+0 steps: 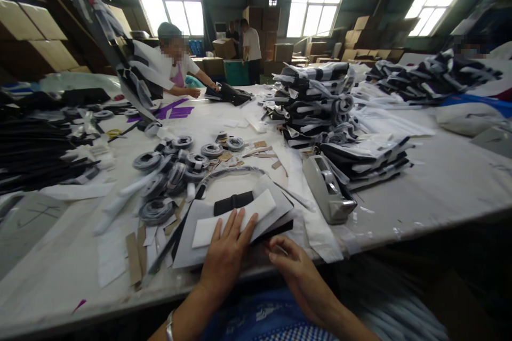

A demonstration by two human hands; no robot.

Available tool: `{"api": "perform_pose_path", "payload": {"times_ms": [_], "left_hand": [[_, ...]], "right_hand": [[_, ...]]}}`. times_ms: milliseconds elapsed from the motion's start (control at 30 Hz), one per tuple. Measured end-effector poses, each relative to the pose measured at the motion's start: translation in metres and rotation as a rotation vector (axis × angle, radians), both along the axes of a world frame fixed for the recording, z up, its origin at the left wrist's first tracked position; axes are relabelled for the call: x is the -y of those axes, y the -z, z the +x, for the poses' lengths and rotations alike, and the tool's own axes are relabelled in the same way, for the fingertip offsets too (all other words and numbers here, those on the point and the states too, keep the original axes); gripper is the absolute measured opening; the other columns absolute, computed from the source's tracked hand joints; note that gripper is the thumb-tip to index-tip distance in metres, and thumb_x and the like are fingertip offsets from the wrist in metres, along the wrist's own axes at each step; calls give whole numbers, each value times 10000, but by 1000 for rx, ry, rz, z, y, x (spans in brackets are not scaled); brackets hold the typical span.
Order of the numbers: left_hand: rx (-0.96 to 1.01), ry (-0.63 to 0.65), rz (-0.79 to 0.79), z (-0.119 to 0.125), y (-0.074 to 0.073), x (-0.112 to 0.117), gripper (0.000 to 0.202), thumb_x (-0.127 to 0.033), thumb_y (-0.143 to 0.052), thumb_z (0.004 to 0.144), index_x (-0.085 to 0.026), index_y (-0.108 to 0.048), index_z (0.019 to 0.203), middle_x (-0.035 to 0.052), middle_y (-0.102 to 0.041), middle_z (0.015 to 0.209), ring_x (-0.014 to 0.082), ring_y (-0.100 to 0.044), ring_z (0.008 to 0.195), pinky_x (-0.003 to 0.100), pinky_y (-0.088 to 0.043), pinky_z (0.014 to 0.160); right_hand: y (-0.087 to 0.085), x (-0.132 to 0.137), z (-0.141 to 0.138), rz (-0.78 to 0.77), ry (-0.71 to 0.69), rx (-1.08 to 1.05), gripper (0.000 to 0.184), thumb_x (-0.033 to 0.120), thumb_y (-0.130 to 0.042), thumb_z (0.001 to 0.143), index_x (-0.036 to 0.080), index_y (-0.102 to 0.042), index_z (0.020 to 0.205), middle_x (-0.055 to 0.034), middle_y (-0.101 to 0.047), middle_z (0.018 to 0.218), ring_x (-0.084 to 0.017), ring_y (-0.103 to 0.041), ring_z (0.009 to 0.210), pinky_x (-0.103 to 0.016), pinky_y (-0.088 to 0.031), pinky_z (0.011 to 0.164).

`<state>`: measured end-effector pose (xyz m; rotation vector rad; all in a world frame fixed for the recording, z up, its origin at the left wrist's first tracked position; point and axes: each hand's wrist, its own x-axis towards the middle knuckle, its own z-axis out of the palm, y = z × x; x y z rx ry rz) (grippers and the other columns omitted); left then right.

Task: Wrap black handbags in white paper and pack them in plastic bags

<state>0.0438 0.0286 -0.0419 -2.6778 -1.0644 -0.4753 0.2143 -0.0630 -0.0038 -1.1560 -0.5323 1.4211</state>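
My left hand (226, 253) lies flat with fingers stretched out on a white foam strip (234, 218), which rests on a grey fabric piece (190, 240) at the table's near edge. A black band (233, 203) lies just beyond the strip. My right hand (290, 264) is curled at the right edge of the stacked grey and black pieces, its fingertips pinching their lower edge.
A grey tape dispenser (328, 188) stands right of the pieces. Several grey tape rolls (172, 170) are scattered behind. Stacks of black-and-white striped fabric (316, 101) rise at the back right. Black material (28, 149) is piled left. A person (176, 66) works across the table.
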Motion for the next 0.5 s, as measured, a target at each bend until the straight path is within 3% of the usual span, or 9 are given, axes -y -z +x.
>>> {"api": "perform_pose_path", "payload": {"times_ms": [167,333,400,500], "left_hand": [[47,-5,-42,-3,-7,-1,845,-320,-693,850,-175,-245,1551,177,-385,1549,359,-389,1413,545,-415,1084],[126,-32,-15,-9,-8,-11,827,-85,-590,844,-197,-194,1562,158,-408,1540,316,-432,1393,467,-435,1090],[153,-20,-42,-14,-14,-18,837,-44,-535,831,-211,-174,1567,138,-404,1547,299,-431,1396,436,-450,1084],[201,-31,-59,-21,-25,-26,846,-37,-493,813,-229,-165,1568,110,-429,1536,280,-464,1374,416,-483,1053]], "right_hand": [[-16,-4,-6,16,-33,-36,238,253,-756,658,234,-637,864,-18,-672,955,-240,-592,1118,-407,-339,1117],[-17,-8,-4,135,-72,67,229,269,-749,732,235,-646,934,-35,-706,1037,-239,-618,1141,-419,-408,1085],[-9,-14,12,206,-137,316,194,309,-697,826,229,-674,1001,-65,-716,1089,-245,-639,1125,-422,-463,1035],[10,-26,52,364,-133,981,211,283,-576,931,221,-714,1079,-100,-713,1165,-257,-638,1139,-454,-464,1042]]}}
